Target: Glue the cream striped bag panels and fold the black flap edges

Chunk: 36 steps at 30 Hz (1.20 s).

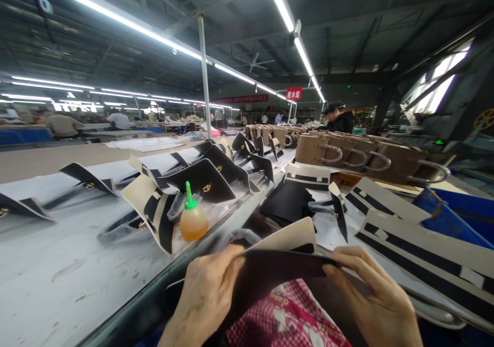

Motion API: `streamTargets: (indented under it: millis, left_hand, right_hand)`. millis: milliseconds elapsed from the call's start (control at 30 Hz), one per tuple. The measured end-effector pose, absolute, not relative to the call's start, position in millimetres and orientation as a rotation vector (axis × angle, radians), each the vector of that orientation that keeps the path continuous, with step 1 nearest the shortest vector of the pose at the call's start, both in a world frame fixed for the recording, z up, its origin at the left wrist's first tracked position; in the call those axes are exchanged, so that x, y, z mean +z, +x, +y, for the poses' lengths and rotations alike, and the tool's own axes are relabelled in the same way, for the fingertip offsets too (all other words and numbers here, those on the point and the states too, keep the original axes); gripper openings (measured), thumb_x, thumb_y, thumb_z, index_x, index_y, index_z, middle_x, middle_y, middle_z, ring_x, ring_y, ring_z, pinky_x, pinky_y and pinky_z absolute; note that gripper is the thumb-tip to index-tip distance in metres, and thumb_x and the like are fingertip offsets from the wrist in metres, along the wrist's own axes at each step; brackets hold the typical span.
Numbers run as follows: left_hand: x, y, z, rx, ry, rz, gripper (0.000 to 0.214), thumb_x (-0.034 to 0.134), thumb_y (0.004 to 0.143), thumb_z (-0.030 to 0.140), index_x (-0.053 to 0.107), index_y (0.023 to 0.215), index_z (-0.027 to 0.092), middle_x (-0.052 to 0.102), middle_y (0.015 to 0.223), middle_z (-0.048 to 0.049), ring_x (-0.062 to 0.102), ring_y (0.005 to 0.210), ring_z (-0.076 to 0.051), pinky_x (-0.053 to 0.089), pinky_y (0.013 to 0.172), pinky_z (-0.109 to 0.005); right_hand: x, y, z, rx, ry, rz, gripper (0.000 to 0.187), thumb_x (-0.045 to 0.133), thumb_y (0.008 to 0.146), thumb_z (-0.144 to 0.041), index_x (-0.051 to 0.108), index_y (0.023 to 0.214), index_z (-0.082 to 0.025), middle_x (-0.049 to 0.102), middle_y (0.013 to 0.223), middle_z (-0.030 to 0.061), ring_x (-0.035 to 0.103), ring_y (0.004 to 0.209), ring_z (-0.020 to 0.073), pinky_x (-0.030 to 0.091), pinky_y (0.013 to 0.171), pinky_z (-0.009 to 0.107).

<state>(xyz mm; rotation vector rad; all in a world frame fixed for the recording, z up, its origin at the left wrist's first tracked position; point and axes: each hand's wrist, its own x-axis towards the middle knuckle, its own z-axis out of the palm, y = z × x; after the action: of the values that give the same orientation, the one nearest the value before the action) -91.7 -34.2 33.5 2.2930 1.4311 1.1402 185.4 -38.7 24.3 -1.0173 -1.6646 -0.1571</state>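
Observation:
Both of my hands grip a dark, flexible leather-like panel (278,267) above my lap. My left hand (210,285) is closed on its left end, and my right hand (370,290) pinches its right end between thumb and fingers. Behind the panel's top edge rises a cream flap (289,236) with a black strip; whether it is joined to the panel I cannot tell. A squeeze bottle (194,218) with a green nozzle and amber liquid stands on the table just beyond my left hand. Below the panel shows a red checked apron (287,316).
Black flap pieces with gold clasps (206,187) stand across the white table (50,275). At right lie cream panels with black strips (428,265), a stack of black sheets (289,203) and a blue bin (463,213). Brown bags (347,151) line the back; a person (339,118) stands behind them.

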Motion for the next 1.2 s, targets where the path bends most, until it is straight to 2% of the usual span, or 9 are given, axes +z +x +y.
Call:
streamTargets:
  millis: [167,333,433,533,667,767,900,1067,1200]
  left_hand:
    - [38,-94,-44,1.163,2.334,1.317,0.022,0.048,0.101,0.025,0.070,0.101,0.023,0.074,0.071,0.0022,0.075,0.067,-0.014,0.056,0.064,-0.017]
    - [45,-95,-54,1.130,2.267,1.259,0.029,0.047,0.101,0.033,0.074,0.108,0.025,0.075,0.072,0.0021,0.073,0.062,-0.013,0.056,0.056,-0.014]
    - [47,-99,-56,1.082,2.269,1.229,0.031,0.049,0.101,0.032,0.073,0.120,0.026,0.080,0.090,-0.0002,0.078,0.079,-0.016,0.061,0.073,-0.015]
    - [45,-105,-55,1.024,2.318,1.182,0.034,0.052,0.100,0.029,0.070,0.128,0.025,0.080,0.106,-0.0015,0.077,0.097,-0.018,0.058,0.093,-0.021]
    - [43,-108,-53,0.981,2.300,1.222,0.033,0.054,0.100,0.031,0.070,0.129,0.026,0.079,0.114,-0.0023,0.073,0.110,-0.020,0.054,0.100,-0.025]
    - [47,-101,-54,1.020,2.230,1.183,0.032,0.051,0.100,0.027,0.071,0.126,0.025,0.079,0.110,-0.0022,0.076,0.101,-0.018,0.058,0.093,-0.022]
    - [52,-85,-53,1.170,2.217,1.175,0.031,0.048,0.100,0.021,0.073,0.119,0.021,0.078,0.093,-0.0024,0.076,0.081,-0.015,0.061,0.089,-0.023]
    - [49,-67,-44,1.359,2.396,1.094,0.032,0.049,0.099,0.018,0.070,0.123,0.016,0.077,0.089,-0.0073,0.076,0.076,-0.018,0.065,0.074,-0.025]
    - [47,-52,-39,1.498,2.445,1.000,0.030,0.048,0.101,0.018,0.070,0.122,0.014,0.077,0.084,-0.0074,0.075,0.070,-0.016,0.065,0.069,-0.024]
  right_hand:
    - [27,178,-27,0.053,-0.993,-1.430,0.018,0.071,0.087,-0.037,0.072,0.076,-0.024,0.069,0.096,0.0060,0.070,0.089,0.0184,0.058,0.071,0.025]
    - [36,174,-35,0.408,-0.877,-1.328,0.022,0.076,0.082,-0.039,0.070,0.071,-0.021,0.073,0.088,0.0075,0.072,0.083,0.0207,0.059,0.069,0.026]
    - [38,174,-38,0.527,-0.846,-1.296,0.022,0.077,0.082,-0.035,0.068,0.068,-0.021,0.073,0.088,0.0069,0.072,0.085,0.0214,0.058,0.071,0.026]
    - [37,174,-39,0.565,-0.853,-1.266,0.021,0.077,0.083,-0.034,0.069,0.068,-0.021,0.072,0.087,0.0057,0.070,0.083,0.0197,0.057,0.071,0.025]
    - [39,170,-43,0.583,-0.919,-1.204,0.021,0.078,0.081,-0.036,0.070,0.069,-0.021,0.070,0.087,0.0062,0.067,0.083,0.0197,0.055,0.067,0.024]
    - [41,169,-46,0.595,-0.976,-1.158,0.023,0.079,0.079,-0.039,0.069,0.068,-0.022,0.069,0.085,0.0048,0.066,0.082,0.0184,0.054,0.069,0.023]
    - [41,171,-48,0.571,-1.032,-1.088,0.025,0.082,0.074,-0.043,0.070,0.067,-0.022,0.069,0.084,0.0040,0.066,0.081,0.0177,0.054,0.068,0.020]
    - [40,171,-49,0.652,-1.110,-1.005,0.031,0.085,0.068,-0.048,0.070,0.067,-0.021,0.069,0.087,0.0044,0.064,0.073,0.0161,0.052,0.059,0.018]
    - [44,168,-52,0.669,-1.090,-1.000,0.031,0.086,0.066,-0.047,0.069,0.066,-0.021,0.067,0.082,0.0035,0.062,0.072,0.0153,0.051,0.058,0.017]
